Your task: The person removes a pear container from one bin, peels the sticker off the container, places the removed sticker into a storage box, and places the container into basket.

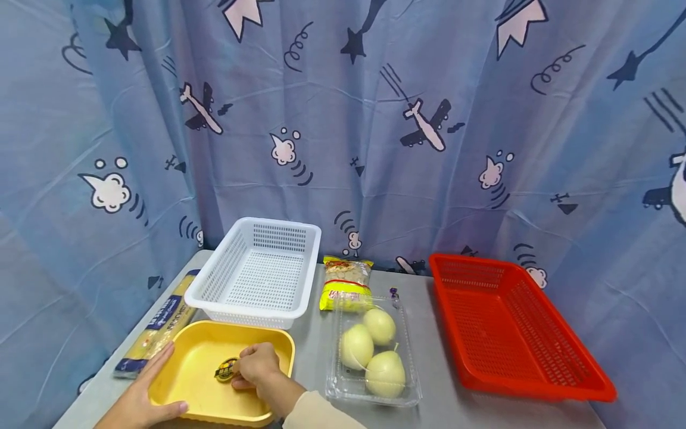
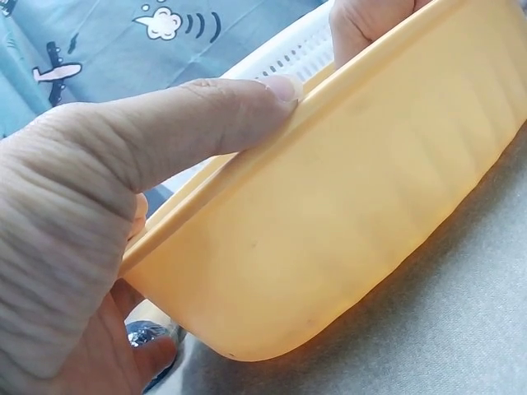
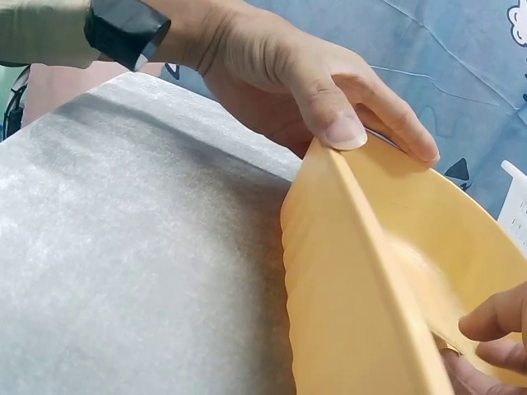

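Observation:
A yellow plastic basin (image 1: 190, 381) stands at the front left of the table. My left hand (image 1: 138, 400) grips its near left corner, the thumb over the front rim and the fingers along the left side. Inside the basin is my right hand (image 1: 259, 370), fingers curled, pinching the edge of a round black-and-gold sticker (image 1: 225, 370) on the floor. A gold edge of the sticker (image 3: 449, 346) shows at the fingertips in the right wrist view. From the left wrist view, the basin's outer wall (image 2: 329, 214) hides most of the right hand.
Behind the basin stands a white perforated basket (image 1: 268, 274); a long yellow-and-blue noodle packet (image 1: 161, 325) lies left. A clear clamshell box (image 1: 334, 351) holds several pale green pears (image 1: 386, 374), with a yellow food bag (image 1: 347, 283) behind. A red basket (image 1: 514, 333) stands right.

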Available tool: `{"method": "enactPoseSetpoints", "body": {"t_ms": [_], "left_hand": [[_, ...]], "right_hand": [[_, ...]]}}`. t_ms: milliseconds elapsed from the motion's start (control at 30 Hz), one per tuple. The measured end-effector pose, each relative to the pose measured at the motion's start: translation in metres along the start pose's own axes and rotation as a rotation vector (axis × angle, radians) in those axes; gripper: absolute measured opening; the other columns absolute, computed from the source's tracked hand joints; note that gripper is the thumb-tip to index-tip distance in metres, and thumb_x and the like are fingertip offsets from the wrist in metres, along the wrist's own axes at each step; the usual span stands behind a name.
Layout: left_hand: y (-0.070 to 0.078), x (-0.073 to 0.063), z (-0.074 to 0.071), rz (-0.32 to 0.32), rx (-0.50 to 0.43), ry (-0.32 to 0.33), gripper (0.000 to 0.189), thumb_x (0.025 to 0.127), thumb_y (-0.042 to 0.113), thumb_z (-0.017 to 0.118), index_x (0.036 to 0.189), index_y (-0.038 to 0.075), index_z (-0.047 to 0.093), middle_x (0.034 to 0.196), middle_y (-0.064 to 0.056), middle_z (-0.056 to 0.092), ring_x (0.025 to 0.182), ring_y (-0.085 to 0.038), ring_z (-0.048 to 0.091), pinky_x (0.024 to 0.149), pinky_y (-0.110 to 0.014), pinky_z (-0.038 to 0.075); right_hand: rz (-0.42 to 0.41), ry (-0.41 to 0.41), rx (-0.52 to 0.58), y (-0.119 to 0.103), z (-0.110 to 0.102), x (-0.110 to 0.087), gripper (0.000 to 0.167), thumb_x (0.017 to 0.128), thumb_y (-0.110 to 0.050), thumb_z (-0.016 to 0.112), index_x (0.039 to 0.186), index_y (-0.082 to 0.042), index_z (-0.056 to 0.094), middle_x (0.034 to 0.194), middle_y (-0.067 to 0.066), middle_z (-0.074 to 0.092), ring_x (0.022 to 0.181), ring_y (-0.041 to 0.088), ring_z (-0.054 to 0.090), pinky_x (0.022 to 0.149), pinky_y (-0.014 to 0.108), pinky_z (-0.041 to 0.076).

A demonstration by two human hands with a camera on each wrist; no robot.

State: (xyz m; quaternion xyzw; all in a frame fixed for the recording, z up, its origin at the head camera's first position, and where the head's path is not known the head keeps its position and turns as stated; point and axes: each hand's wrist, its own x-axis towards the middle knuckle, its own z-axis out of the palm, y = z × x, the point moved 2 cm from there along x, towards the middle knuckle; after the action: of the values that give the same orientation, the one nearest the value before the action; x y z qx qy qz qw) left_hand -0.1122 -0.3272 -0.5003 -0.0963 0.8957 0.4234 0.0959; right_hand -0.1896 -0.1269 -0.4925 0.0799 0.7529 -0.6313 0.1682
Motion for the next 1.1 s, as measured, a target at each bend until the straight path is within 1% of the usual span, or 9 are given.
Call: {"method": "enactPoseSetpoints", "body": {"t_ms": [67,167,267,500,633,700,867,1033,1100], "left_hand": [[0.0,0.0,0.0,-0.012,0.003,0.003,0.116,0.079,0.046,0.077,0.154,0.004,-0.002,0.152,-0.033,-0.001,0.131,-0.059,0.01,0.097,-0.068,0.026],[0.001,0.0,-0.001,-0.002,0.001,0.004,0.115,0.079,0.044,0.077,0.153,0.003,-0.001,0.152,-0.033,-0.001,0.131,-0.059,0.01,0.097,-0.068,0.025],[0.002,-0.001,-0.001,0.009,-0.002,0.004,0.114,0.079,0.042,0.077,0.153,0.002,0.0,0.152,-0.033,-0.001,0.131,-0.059,0.009,0.097,-0.069,0.024],[0.002,0.0,-0.001,0.019,-0.005,0.004,0.113,0.079,0.04,0.078,0.153,0.001,0.002,0.152,-0.033,0.0,0.132,-0.058,0.008,0.097,-0.069,0.022],[0.001,0.0,-0.001,0.023,0.008,0.004,0.113,0.079,0.04,0.077,0.153,0.002,0.001,0.152,-0.033,-0.001,0.132,-0.059,0.007,0.097,-0.07,0.02],[0.001,0.0,-0.001,0.017,0.003,0.002,0.113,0.079,0.04,0.077,0.153,0.002,0.001,0.152,-0.033,-0.001,0.132,-0.059,0.007,0.097,-0.071,0.019],[0.0,0.0,-0.001,0.003,-0.014,-0.007,0.114,0.079,0.041,0.077,0.153,0.002,-0.001,0.152,-0.033,-0.002,0.131,-0.059,0.007,0.097,-0.07,0.019],[0.0,0.001,0.0,-0.009,-0.003,-0.005,0.116,0.079,0.044,0.077,0.153,0.002,-0.001,0.152,-0.033,-0.002,0.131,-0.058,0.008,0.097,-0.069,0.021],[0.0,0.0,0.001,-0.015,0.002,-0.004,0.116,0.079,0.046,0.076,0.153,0.003,-0.002,0.152,-0.033,-0.003,0.131,-0.058,0.009,0.097,-0.069,0.023]], "right_hand": [[-0.032,-0.008,-0.02,0.0,0.0,0.0,0.028,0.07,0.018,0.072,0.082,-0.005,0.061,0.066,0.012,0.058,0.047,0.02,0.063,0.045,0.027,0.052],[-0.069,-0.014,-0.056,0.0,-0.001,0.0,0.031,0.069,0.018,0.072,0.086,-0.007,0.062,0.066,0.013,0.059,0.047,0.02,0.063,0.044,0.026,0.052],[-0.098,-0.013,-0.099,0.001,-0.001,-0.001,0.032,0.068,0.018,0.072,0.085,-0.008,0.063,0.07,0.013,0.057,0.047,0.019,0.063,0.044,0.026,0.051],[-0.16,0.011,-0.225,0.0,-0.005,-0.003,0.034,0.065,0.017,0.07,0.082,-0.011,0.064,0.087,0.018,0.053,0.045,0.014,0.057,0.041,0.024,0.048],[-0.196,0.02,-0.298,-0.001,-0.009,-0.004,0.032,0.065,0.014,0.073,0.081,-0.012,0.065,0.089,0.017,0.053,0.044,0.012,0.053,0.04,0.022,0.044],[-0.213,0.018,-0.308,-0.002,-0.011,-0.005,0.032,0.065,0.013,0.074,0.082,-0.013,0.066,0.092,0.019,0.054,0.044,0.012,0.053,0.04,0.022,0.044],[-0.242,-0.01,-0.271,-0.003,-0.016,-0.009,0.033,0.066,0.012,0.076,0.086,-0.013,0.068,0.091,0.018,0.055,0.043,0.013,0.056,0.04,0.023,0.044],[-0.233,-0.09,-0.155,-0.008,-0.021,-0.015,0.033,0.069,0.009,0.079,0.091,-0.012,0.067,0.066,0.009,0.059,0.046,0.016,0.058,0.044,0.023,0.046],[-0.235,-0.121,-0.125,-0.011,-0.023,-0.017,0.033,0.07,0.008,0.08,0.093,-0.011,0.066,0.06,0.005,0.06,0.047,0.017,0.059,0.046,0.025,0.049]]}}
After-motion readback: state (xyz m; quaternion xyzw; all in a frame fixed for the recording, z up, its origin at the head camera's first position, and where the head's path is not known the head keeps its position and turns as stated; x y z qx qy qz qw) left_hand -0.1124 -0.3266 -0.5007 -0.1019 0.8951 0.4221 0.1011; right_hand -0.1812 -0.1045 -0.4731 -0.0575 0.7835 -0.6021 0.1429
